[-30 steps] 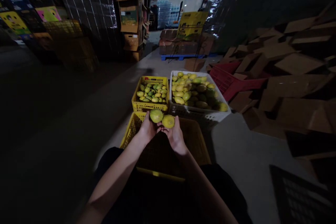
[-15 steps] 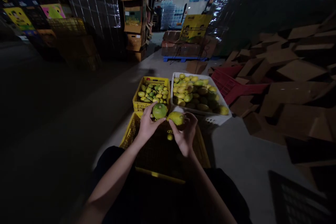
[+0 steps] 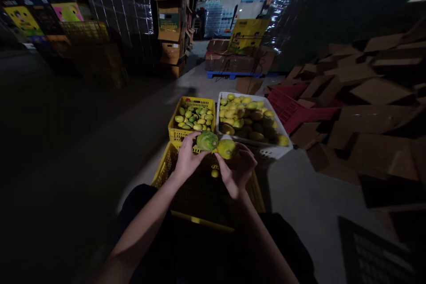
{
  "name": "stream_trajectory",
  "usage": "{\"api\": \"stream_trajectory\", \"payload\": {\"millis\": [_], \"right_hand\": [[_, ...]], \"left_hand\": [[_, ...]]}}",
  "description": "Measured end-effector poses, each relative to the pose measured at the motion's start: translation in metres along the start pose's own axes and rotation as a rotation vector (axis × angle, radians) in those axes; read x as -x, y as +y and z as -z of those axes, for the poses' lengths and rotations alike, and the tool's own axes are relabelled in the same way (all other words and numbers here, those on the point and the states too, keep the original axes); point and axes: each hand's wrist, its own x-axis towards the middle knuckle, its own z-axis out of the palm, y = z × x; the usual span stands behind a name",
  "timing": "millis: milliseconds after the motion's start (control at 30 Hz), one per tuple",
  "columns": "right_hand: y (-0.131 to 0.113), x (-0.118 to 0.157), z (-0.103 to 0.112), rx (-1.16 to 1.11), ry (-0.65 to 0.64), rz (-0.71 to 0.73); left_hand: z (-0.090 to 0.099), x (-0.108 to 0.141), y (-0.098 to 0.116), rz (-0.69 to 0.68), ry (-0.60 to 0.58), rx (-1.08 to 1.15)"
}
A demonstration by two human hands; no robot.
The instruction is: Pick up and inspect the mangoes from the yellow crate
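Observation:
My left hand (image 3: 187,158) is closed around a green lemon (image 3: 207,141), thumb below and fingers behind it. In my right hand (image 3: 237,169) a yellower lemon (image 3: 226,149) is gripped between thumb and fingers. The two fruits are side by side, close together, above a large yellow crate (image 3: 163,169) between my knees. Inside that crate, whose floor is dark, one small yellow fruit (image 3: 214,173) shows. Beyond stand a smaller yellow crate (image 3: 171,130) of green and yellow lemons and a white crate (image 3: 278,153) heaped with mostly yellow ones.
A red crate (image 3: 291,108) lies tilted against a heap of cardboard boxes (image 3: 372,117) at right. Farther back, a blue pallet (image 3: 229,74) bears cartons beside a tall box stack (image 3: 169,22). Wrapped stacks rise on both sides.
Both lemons have been turned in my fingers, so their ends now face differently. The right hand's fingers have shifted slightly to the right; the crates stay put.

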Motion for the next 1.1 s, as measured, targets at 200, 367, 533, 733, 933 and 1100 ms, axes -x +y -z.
{"api": "stream_trajectory", "payload": {"millis": [200,367,533,733,933,1100], "right_hand": [[-0.005,-0.008,0.003,-0.341,-0.114,-0.288],[0.002,-0.013,0.009,-0.652,-0.176,-0.759],[0.007,-0.010,0.014,-0.763,-0.281,-1.083],[0.005,-0.001,0.014,-0.772,-0.315,-1.245],[0.018,0.000,0.017,-0.761,-0.314,-1.359],[0.039,0.004,0.014,-0.627,-0.357,-1.481]], "left_hand": [[-0.002,-0.004,-0.003,0.107,-0.062,0.258],[0.004,-0.011,0.003,0.377,-0.063,0.509],[0.005,-0.014,0.009,0.557,-0.190,0.731],[0.009,-0.018,0.000,0.721,0.063,0.856],[0.016,-0.019,-0.013,0.824,0.257,0.822],[0.022,-0.014,-0.009,0.806,0.252,0.777]]}}
